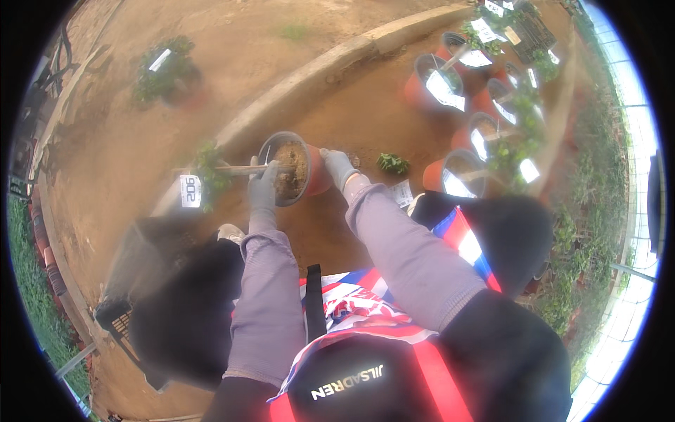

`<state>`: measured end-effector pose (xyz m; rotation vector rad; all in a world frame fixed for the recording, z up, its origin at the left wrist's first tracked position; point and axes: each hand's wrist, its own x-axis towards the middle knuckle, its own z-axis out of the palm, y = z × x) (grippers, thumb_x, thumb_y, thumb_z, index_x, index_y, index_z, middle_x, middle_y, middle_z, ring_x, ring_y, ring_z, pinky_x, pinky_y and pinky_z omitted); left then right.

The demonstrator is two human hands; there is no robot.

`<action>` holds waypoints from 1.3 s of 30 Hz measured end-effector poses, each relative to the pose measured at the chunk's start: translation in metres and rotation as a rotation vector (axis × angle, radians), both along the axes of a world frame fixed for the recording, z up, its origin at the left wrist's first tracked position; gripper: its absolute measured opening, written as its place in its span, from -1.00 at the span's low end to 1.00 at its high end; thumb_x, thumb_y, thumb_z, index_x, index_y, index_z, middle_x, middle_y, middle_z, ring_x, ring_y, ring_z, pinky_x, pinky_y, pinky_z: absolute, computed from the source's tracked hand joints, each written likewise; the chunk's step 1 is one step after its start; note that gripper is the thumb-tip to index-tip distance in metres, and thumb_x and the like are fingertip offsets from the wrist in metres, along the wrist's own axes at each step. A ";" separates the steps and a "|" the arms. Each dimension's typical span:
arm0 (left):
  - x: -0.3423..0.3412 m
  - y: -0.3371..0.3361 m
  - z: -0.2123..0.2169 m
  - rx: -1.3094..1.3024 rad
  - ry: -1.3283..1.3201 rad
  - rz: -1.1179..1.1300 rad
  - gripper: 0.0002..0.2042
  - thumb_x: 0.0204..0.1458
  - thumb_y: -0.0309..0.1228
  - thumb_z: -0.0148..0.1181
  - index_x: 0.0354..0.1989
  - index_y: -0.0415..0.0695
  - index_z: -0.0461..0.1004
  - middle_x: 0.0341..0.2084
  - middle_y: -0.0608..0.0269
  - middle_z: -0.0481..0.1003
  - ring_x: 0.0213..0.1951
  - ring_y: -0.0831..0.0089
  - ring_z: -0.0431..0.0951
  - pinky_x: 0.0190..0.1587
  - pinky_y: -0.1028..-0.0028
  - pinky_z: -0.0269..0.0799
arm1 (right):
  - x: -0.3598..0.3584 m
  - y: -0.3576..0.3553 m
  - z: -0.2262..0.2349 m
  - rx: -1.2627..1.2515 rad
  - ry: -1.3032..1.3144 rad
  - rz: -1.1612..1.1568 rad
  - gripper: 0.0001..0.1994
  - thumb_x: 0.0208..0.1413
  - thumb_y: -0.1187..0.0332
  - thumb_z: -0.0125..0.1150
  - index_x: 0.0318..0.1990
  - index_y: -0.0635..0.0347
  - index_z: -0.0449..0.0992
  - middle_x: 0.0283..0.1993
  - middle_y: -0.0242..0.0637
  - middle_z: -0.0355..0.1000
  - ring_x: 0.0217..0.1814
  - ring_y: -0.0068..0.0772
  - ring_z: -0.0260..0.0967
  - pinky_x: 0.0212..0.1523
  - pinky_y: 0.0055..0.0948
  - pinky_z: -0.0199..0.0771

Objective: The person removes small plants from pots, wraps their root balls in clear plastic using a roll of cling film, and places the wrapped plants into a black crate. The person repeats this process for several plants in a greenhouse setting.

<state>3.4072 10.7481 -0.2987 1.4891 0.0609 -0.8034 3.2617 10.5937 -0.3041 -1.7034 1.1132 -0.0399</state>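
Note:
A reddish-brown plant pot (319, 170) with a dark inner wall is tipped on its side, its mouth toward the left. Brown soil (292, 172) shows inside. From it a woody stem (235, 170) runs left to green leaves (208, 167) and a white printed tag (190, 191). My left hand (263, 197), in a grey glove, closes on the stem beside the pot's rim. Against the pot's base, on the right, my gloved right hand (339, 167) grips the pot; some of its fingers are hidden behind it.
A leafy sprig (393, 163) and a white paper (402, 193) lie right of my hands. Several tagged pots (422, 84) stand at the far right. A low curb (302, 77) curves behind. Another potted plant (165, 74) is far left; a black crate (126, 323) is near left.

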 end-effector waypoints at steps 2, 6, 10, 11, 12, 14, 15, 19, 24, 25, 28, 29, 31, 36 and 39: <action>-0.001 0.007 0.017 0.037 0.005 -0.045 -0.57 0.04 -0.41 0.43 0.07 -0.28 0.50 0.02 0.16 0.52 -0.16 0.50 0.56 -0.13 0.55 0.50 | 0.003 0.006 0.000 0.093 -0.069 -0.144 -0.50 0.28 0.05 0.10 0.03 0.40 0.56 0.04 0.02 0.55 0.13 -0.13 0.47 0.15 -0.25 0.38; -0.011 0.025 0.041 -0.098 0.064 0.004 -0.69 0.02 -0.41 0.46 -0.09 -0.19 0.56 -0.30 0.30 0.62 -0.28 0.56 0.57 -0.22 0.58 0.47 | -0.002 0.033 0.001 0.046 0.146 -0.293 -0.33 0.21 -0.13 0.13 0.06 0.47 0.53 0.07 0.13 0.53 0.15 0.02 0.45 0.15 -0.23 0.36; -0.022 0.040 0.033 -0.171 0.236 -0.027 -0.81 -0.01 -0.44 0.47 -0.26 -0.17 0.58 -0.35 0.25 0.61 -0.38 0.53 0.59 -0.33 0.56 0.51 | -0.022 0.064 -0.006 0.082 0.233 -0.540 -0.28 0.25 -0.16 0.09 0.15 0.50 0.47 0.14 0.11 0.50 0.20 -0.01 0.43 0.17 -0.24 0.34; -0.025 0.043 0.028 -0.077 0.282 -0.080 -0.80 -0.01 -0.43 0.47 -0.26 -0.17 0.58 -0.35 0.24 0.62 -0.37 0.52 0.60 -0.32 0.55 0.51 | -0.026 0.072 -0.009 0.137 0.130 -0.743 -0.29 0.26 -0.13 0.09 0.16 0.50 0.46 0.15 0.07 0.50 0.18 -0.06 0.44 0.17 -0.24 0.35; -0.028 0.047 0.022 -0.190 0.311 -0.045 -0.78 -0.02 -0.43 0.47 -0.24 -0.18 0.59 -0.35 0.24 0.62 -0.35 0.51 0.60 -0.29 0.55 0.52 | -0.029 0.076 -0.013 0.215 0.061 -0.819 -0.31 0.27 -0.11 0.10 0.17 0.50 0.45 0.15 0.04 0.49 0.17 -0.11 0.44 0.17 -0.24 0.35; -0.034 0.054 0.010 -0.204 0.376 -0.052 -0.75 -0.03 -0.41 0.48 -0.20 -0.20 0.60 -0.33 0.22 0.62 -0.32 0.49 0.61 -0.25 0.54 0.52 | -0.033 0.086 -0.021 0.267 0.053 -0.939 -0.34 0.28 -0.07 0.11 0.17 0.49 0.44 0.16 -0.03 0.49 0.15 -0.17 0.45 0.17 -0.25 0.36; -0.037 0.057 0.004 -0.153 0.357 -0.053 -0.73 -0.04 -0.40 0.48 -0.18 -0.21 0.60 -0.32 0.21 0.63 -0.30 0.48 0.61 -0.23 0.53 0.53 | -0.034 0.090 -0.026 0.257 0.030 -0.936 -0.35 0.29 -0.07 0.10 0.15 0.49 0.45 0.14 -0.04 0.50 0.13 -0.18 0.45 0.18 -0.27 0.36; -0.055 0.068 -0.014 0.155 0.177 -0.009 -0.64 -0.07 -0.34 0.50 -0.12 -0.23 0.60 -0.26 0.17 0.63 -0.26 0.44 0.62 -0.17 0.49 0.54 | -0.036 0.106 -0.043 0.189 0.050 -0.957 -0.39 0.31 -0.06 0.07 0.11 0.47 0.48 0.09 -0.10 0.51 0.07 -0.22 0.46 0.16 -0.34 0.39; -0.061 0.064 -0.029 0.218 0.287 0.038 -0.58 -0.08 -0.28 0.51 -0.08 -0.23 0.59 -0.22 0.16 0.63 -0.22 0.44 0.62 -0.12 0.47 0.53 | -0.035 0.112 -0.050 0.149 -0.108 -1.091 -0.39 0.30 -0.07 0.08 0.07 0.47 0.50 0.05 -0.12 0.51 0.05 -0.26 0.46 0.07 -0.35 0.45; -0.059 0.064 -0.030 0.212 0.307 0.032 -0.58 -0.08 -0.28 0.51 -0.08 -0.23 0.59 -0.22 0.15 0.63 -0.22 0.44 0.62 -0.12 0.48 0.53 | -0.036 0.112 -0.047 0.224 -0.103 -1.074 -0.39 0.29 -0.07 0.09 0.07 0.45 0.50 0.04 -0.13 0.51 0.04 -0.26 0.46 0.08 -0.34 0.45; -0.055 0.063 -0.026 0.205 0.321 0.012 -0.57 -0.09 -0.33 0.51 -0.05 -0.26 0.58 -0.22 0.13 0.64 -0.22 0.44 0.63 -0.12 0.51 0.53 | -0.031 0.099 -0.033 0.429 -0.227 -1.044 -0.41 0.27 -0.07 0.12 0.06 0.40 0.50 0.02 -0.15 0.52 0.04 -0.27 0.45 0.08 -0.33 0.46; -0.054 0.062 -0.023 0.186 0.335 0.025 -0.58 -0.07 -0.35 0.50 -0.05 -0.27 0.58 -0.22 0.13 0.64 -0.22 0.44 0.63 -0.12 0.51 0.53 | -0.030 0.092 -0.026 0.493 -0.302 -1.016 -0.43 0.26 -0.07 0.14 0.05 0.39 0.50 0.01 -0.16 0.52 0.03 -0.28 0.45 0.09 -0.33 0.46; -0.051 0.063 -0.014 0.133 0.360 0.080 -0.59 -0.05 -0.37 0.49 -0.03 -0.28 0.58 -0.22 0.12 0.64 -0.23 0.43 0.63 -0.13 0.51 0.54 | -0.026 0.080 -0.014 0.671 -0.406 -0.997 -0.44 0.24 -0.05 0.17 0.06 0.36 0.50 0.01 -0.19 0.51 0.04 -0.29 0.45 0.10 -0.32 0.45; -0.042 0.062 0.000 -0.017 0.236 0.015 -0.28 -0.10 -0.40 0.55 0.26 -0.31 0.35 0.02 -0.02 0.55 -0.03 0.31 0.60 0.03 0.46 0.55 | -0.013 0.067 -0.009 0.764 -0.346 -1.028 -0.43 0.21 -0.02 0.22 0.12 0.35 0.45 0.10 -0.18 0.46 0.09 -0.31 0.42 0.16 -0.33 0.42; -0.041 0.056 -0.001 0.023 0.223 0.029 -0.25 -0.05 -0.32 0.53 0.31 -0.29 0.29 0.07 -0.04 0.51 0.04 0.33 0.56 0.08 0.47 0.50 | -0.009 0.076 -0.022 0.606 -0.174 -1.054 -0.39 0.21 -0.04 0.21 0.17 0.36 0.41 0.17 -0.15 0.43 0.12 -0.27 0.42 0.17 -0.34 0.42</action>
